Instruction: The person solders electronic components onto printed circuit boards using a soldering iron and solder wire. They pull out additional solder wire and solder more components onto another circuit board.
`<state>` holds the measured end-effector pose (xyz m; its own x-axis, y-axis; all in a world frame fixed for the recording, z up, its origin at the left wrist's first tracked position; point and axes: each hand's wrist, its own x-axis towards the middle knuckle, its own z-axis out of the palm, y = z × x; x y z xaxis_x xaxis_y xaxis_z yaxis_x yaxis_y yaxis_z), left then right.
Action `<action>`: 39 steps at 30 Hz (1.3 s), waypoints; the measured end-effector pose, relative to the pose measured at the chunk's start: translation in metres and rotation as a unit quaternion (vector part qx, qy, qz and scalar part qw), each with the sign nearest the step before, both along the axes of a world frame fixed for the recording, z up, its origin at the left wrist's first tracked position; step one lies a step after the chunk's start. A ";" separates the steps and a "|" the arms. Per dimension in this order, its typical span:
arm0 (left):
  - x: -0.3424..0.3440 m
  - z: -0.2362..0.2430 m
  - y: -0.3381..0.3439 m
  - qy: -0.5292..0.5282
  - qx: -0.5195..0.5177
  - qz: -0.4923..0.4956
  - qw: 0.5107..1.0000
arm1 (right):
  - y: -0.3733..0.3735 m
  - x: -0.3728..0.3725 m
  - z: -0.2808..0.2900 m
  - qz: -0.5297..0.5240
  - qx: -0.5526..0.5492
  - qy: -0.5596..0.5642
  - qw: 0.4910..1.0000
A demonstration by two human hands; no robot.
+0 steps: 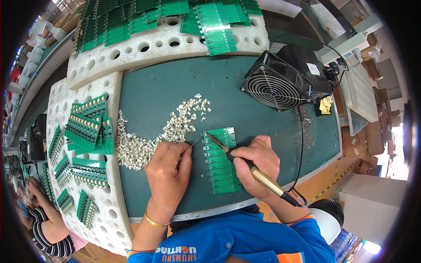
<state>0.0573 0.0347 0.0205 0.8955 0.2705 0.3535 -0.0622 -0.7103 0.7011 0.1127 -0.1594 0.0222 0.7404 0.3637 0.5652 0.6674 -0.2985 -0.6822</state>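
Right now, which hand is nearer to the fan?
Right: the right hand is below the fan in the picture; the left hand is farther, lower left, beside the white parts.

- The shirt is blue, with short sleeves ending in orange trim.
- White and orange lettering marks its front.
- An orange patch edged in white sits on the right side.
- A slim gold-coloured bracelet circles the left wrist.
- Left hand and right hand are bare.

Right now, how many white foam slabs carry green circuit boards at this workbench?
2: the far foam slab, at the back of the green tabletop, and the left foam slab, along its left. Others underneath may be hidden.
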 end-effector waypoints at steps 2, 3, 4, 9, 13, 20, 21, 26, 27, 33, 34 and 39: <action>0.000 0.001 -0.001 0.004 0.000 -0.002 1.000 | -0.001 0.000 -0.001 0.000 -0.002 -0.001 1.000; 0.000 0.001 -0.001 0.008 0.000 -0.002 1.000 | -0.001 0.000 -0.001 0.000 -0.004 -0.002 1.000; 0.000 0.001 -0.001 0.008 0.000 -0.002 1.000 | -0.001 0.000 -0.002 0.000 -0.004 -0.002 1.000; 0.000 0.000 -0.001 0.009 0.006 -0.018 1.000 | -0.001 0.001 -0.002 0.003 -0.004 0.005 1.000; 0.000 0.000 -0.001 0.007 0.008 -0.018 1.000 | 0.000 0.000 -0.002 0.001 -0.001 0.003 1.000; 0.001 0.000 -0.003 0.008 -0.001 -0.005 1.000 | 0.000 0.000 -0.002 0.001 -0.012 -0.010 1.000; 0.001 0.000 -0.003 0.005 -0.003 -0.006 1.000 | 0.000 0.000 -0.002 0.000 -0.015 -0.016 1.000; 0.001 -0.002 -0.002 0.000 -0.001 -0.006 1.000 | -0.001 0.000 -0.004 0.012 -0.027 -0.031 0.999; 0.002 -0.002 -0.002 0.000 0.000 -0.007 1.000 | -0.002 0.000 -0.004 0.022 -0.043 -0.038 0.998; 0.002 -0.002 -0.004 0.003 -0.010 -0.007 1.000 | 0.000 0.000 -0.003 0.009 -0.040 -0.050 0.998; 0.002 -0.003 -0.004 0.003 -0.009 -0.007 1.000 | 0.000 -0.001 -0.002 0.010 -0.040 -0.049 0.998; 0.001 -0.002 -0.003 0.008 -0.010 -0.006 1.000 | -0.001 -0.003 -0.001 0.014 -0.056 -0.054 0.997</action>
